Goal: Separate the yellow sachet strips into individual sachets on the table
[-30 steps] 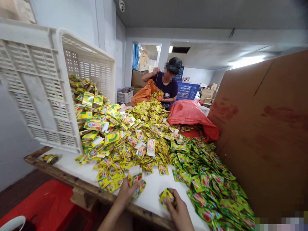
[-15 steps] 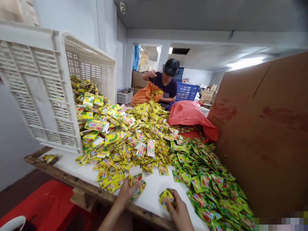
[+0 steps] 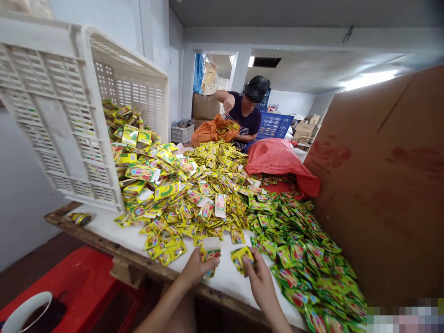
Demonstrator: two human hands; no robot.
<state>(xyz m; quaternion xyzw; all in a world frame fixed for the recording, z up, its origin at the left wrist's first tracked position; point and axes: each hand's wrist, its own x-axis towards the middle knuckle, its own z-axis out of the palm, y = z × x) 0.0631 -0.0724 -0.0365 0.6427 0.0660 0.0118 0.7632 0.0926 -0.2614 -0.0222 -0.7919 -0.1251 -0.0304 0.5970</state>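
Note:
My left hand [image 3: 196, 269] is closed on an upright yellow-green pouch [image 3: 210, 252] with a white top edge, at the near edge of the white table [image 3: 229, 273]. A hand's width to its right, my right hand [image 3: 261, 280] pinches a small bunch of yellow sachets [image 3: 242, 257]. A heap of yellow sachets [image 3: 208, 180] covers the table's middle. Green sachets [image 3: 301, 263] spread along the right side.
A white plastic crate [image 3: 69, 111] lies tipped on the left, spilling larger packets [image 3: 138, 152]. A brown cardboard sheet [image 3: 385, 185] walls the right. A red sack [image 3: 277, 162] lies behind the heap. At the far end a person [image 3: 248, 115] handles an orange sack [image 3: 211, 132]. A red stool [image 3: 76, 286] stands below.
Both my hands moved up and closer together with their packets. The view shifted slightly. The person at the far end lowered their raised hand toward the orange sack.

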